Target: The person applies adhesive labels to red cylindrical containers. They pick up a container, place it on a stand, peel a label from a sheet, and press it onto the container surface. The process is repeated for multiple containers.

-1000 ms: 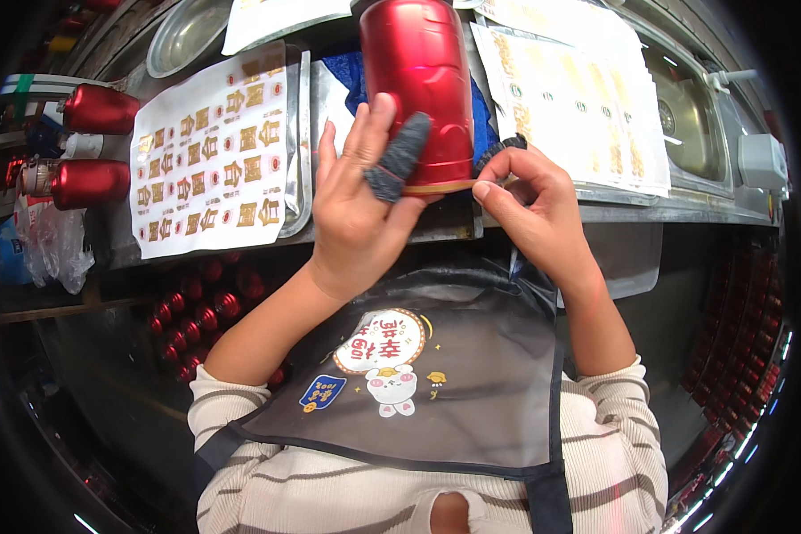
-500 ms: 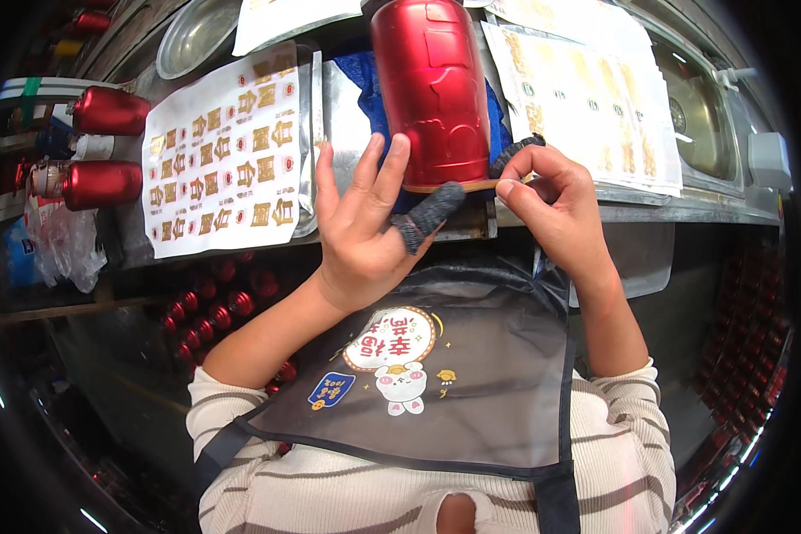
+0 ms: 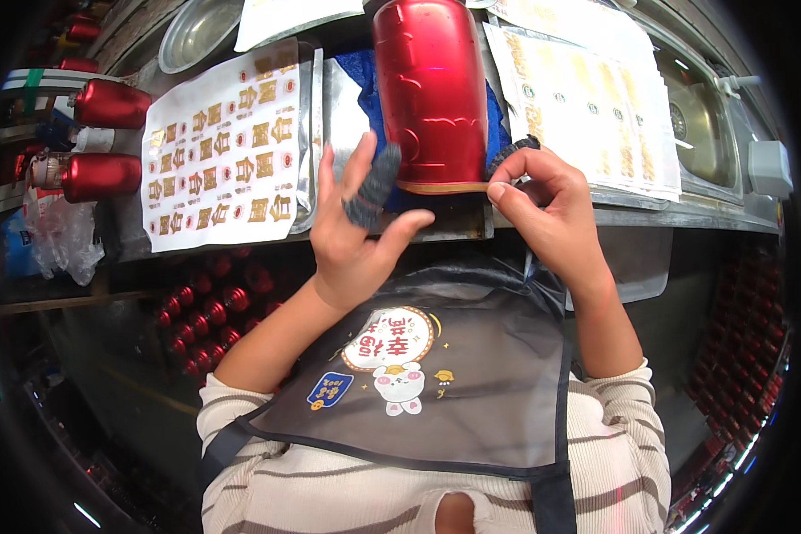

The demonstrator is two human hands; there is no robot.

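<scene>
Item — tall glossy red metal cylinder [image 3: 430, 89] lying on a blue cloth [image 3: 365, 84] at the steel counter's front edge [image 3: 632, 216]: the left hand [image 3: 351, 227] is spreading open just beside its gold-rimmed end, a grey fabric cot [image 3: 373, 182] on one finger, while the right hand [image 3: 543, 209] is pinching thumb and forefinger together at that rim — with neither hand gripping the body, it is likely risking a roll or a smudged, crooked sticker. Labels — white sheet of gold-and-red stickers [image 3: 218, 156] lying left, paler sheet [image 3: 583, 98] lying right, two red cans [image 3: 102, 138] resting far left.
</scene>
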